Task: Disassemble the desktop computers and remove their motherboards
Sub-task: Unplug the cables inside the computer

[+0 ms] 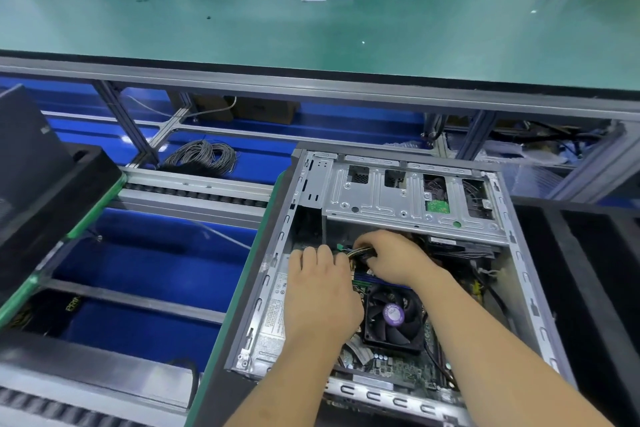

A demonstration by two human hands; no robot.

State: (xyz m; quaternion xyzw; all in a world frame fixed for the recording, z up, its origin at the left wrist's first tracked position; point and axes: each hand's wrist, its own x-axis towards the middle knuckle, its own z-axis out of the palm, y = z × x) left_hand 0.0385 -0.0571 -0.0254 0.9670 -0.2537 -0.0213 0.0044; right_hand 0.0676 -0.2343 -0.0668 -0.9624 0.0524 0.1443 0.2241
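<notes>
Inside the open computer case (388,274), just past the CPU fan (393,317) on the motherboard (391,366), right hand (391,262) pinches a yellow-black cable bundle (360,252); left hand (320,291) rests curled beside it, grip unclear. Green bench (311,28) sits beyond.

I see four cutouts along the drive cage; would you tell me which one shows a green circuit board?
The third cutout from the left. A green board shows at its lower edge, while the other three show only dark interior or cables.
</notes>
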